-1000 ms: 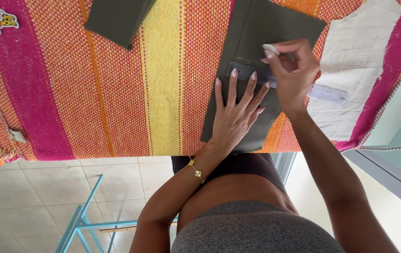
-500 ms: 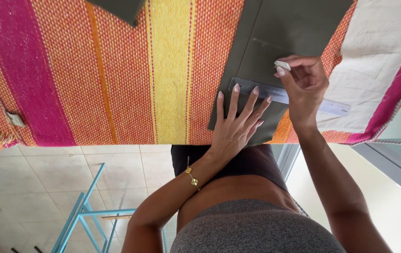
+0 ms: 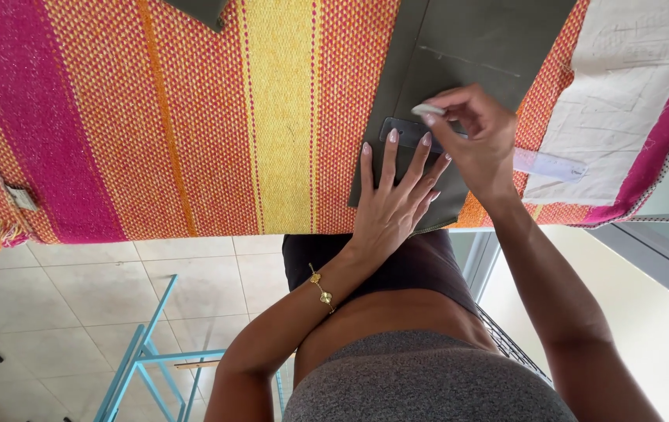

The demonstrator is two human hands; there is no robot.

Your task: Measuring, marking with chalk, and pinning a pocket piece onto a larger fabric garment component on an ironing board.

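A dark olive piece of fabric (image 3: 467, 55) lies flat on a table covered by a pink, orange and yellow striped woven cloth (image 3: 194, 117). A clear plastic ruler (image 3: 545, 162) rests across the olive fabric. My left hand (image 3: 393, 195) lies flat with fingers spread, pressing on the ruler's left end and the fabric. My right hand (image 3: 475, 137) pinches a small pale piece of chalk (image 3: 426, 110) at the ruler's upper edge. A gold bracelet sits on my left wrist.
A cream cloth piece (image 3: 623, 101) with faint drawn lines lies right of the olive fabric. Another dark fabric corner (image 3: 201, 9) shows at the top edge. Below the table edge are a tiled floor and a light blue metal frame (image 3: 143, 359).
The view has shifted, so the table sits higher in the picture. My right hand with the chalk has moved slightly left along the ruler. My left hand stays pressed flat.
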